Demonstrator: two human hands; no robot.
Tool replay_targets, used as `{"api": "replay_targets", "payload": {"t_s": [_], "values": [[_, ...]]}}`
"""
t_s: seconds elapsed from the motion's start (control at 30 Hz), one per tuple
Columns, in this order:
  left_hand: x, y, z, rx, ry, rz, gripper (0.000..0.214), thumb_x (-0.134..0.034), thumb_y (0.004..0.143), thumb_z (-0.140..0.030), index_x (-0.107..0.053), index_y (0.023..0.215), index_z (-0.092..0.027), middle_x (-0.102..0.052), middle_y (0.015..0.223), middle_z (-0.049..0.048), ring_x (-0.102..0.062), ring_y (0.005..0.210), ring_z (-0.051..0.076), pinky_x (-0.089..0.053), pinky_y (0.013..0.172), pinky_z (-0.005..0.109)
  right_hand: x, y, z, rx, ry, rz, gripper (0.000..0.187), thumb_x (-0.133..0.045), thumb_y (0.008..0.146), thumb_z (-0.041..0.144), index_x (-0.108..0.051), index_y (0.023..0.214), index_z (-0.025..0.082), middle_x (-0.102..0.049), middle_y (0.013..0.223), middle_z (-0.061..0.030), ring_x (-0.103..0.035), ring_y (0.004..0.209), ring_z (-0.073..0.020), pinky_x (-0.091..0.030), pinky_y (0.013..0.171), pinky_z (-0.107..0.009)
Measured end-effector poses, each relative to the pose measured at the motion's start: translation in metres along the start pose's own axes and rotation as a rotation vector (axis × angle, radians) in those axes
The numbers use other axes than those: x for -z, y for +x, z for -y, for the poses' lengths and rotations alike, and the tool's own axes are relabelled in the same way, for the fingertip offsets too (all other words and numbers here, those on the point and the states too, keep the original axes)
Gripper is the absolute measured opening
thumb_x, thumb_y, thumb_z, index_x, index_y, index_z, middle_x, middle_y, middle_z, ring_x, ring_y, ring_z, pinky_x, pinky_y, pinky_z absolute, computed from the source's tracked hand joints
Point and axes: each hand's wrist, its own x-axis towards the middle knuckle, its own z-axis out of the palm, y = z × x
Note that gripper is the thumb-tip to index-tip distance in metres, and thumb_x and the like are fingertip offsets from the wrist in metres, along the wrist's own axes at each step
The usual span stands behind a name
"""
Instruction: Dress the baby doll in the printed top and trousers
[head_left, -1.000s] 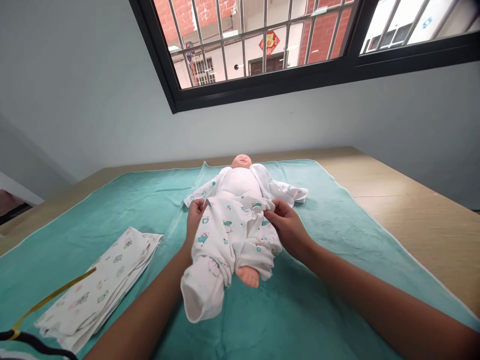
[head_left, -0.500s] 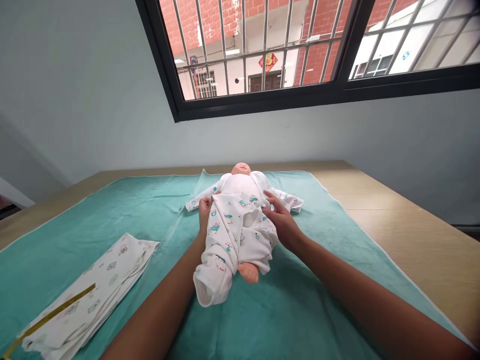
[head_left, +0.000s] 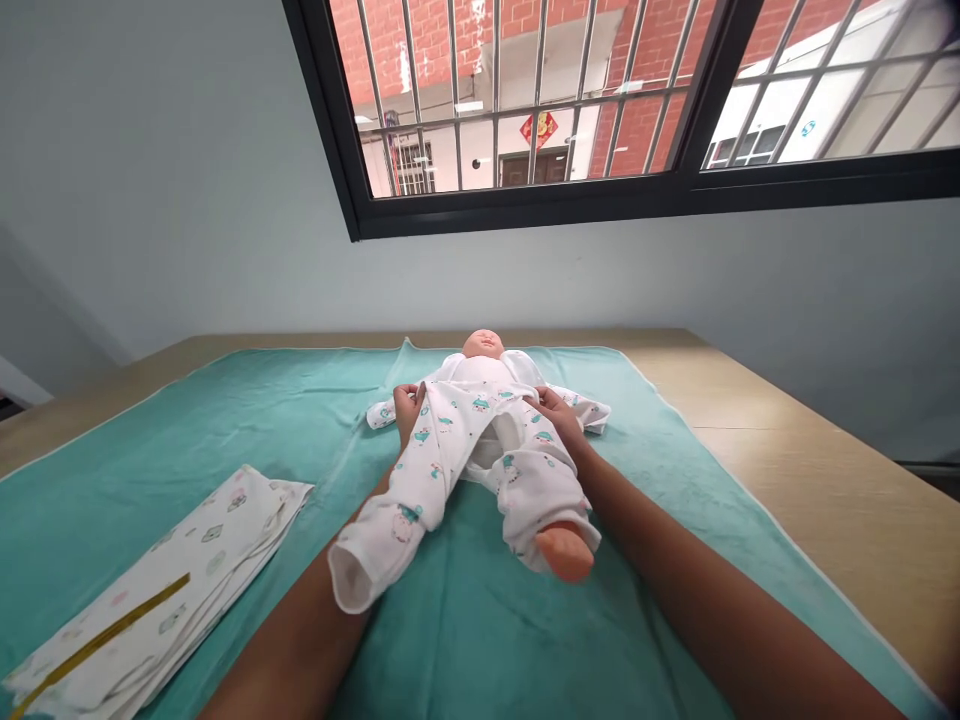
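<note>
Baby doll [head_left: 484,344] face-up on teal cloth [head_left: 465,650], white printed pants [head_left: 448,415], legs spread, bare foot [head_left: 565,553] past one cuff.

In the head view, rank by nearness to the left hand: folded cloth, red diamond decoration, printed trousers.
1. Printed trousers: waist held in the left hand.
2. Folded cloth: leftward, on the green sheet.
3. Red diamond decoration: outside, beyond the window frame.

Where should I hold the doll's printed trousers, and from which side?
Probably the waistband of the trousers, pinched at both sides, coming from left and right, where the left hand and right hand hold it: it spans the doll crosswise, while the trouser legs splay toward the camera.
</note>
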Motion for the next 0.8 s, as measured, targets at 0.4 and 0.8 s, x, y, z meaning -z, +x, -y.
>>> {"api": "replay_targets", "payload": {"t_s": [0.4,0.8], "values": [[0.022,-0.018,-0.003,0.147,-0.201,0.459,0.030,-0.069,0.079,-0.045,-0.065,0.089,-0.017,-0.063,0.078,0.0012,-0.057,0.070,0.014,-0.047,0.065,0.026,0.002,-0.017,-0.010,-0.009,0.034,-0.020,0.034,-0.080,0.067,0.043,-0.062,0.089,0.025,-0.067,0.081,0.0028,-0.060,0.070,-0.0175,-0.048,0.066,-0.032],[0.054,-0.011,-0.024,0.377,-0.151,0.994,0.035,-0.082,0.058,-0.021,-0.071,0.091,-0.016,-0.070,0.086,0.0069,-0.065,0.084,0.023,-0.052,0.080,0.034,0.014,0.002,-0.022,0.272,-0.300,-0.107,0.032,-0.076,0.068,0.040,-0.050,0.079,0.026,-0.056,0.070,0.0057,-0.049,0.063,-0.0144,-0.038,0.061,-0.028]]}}
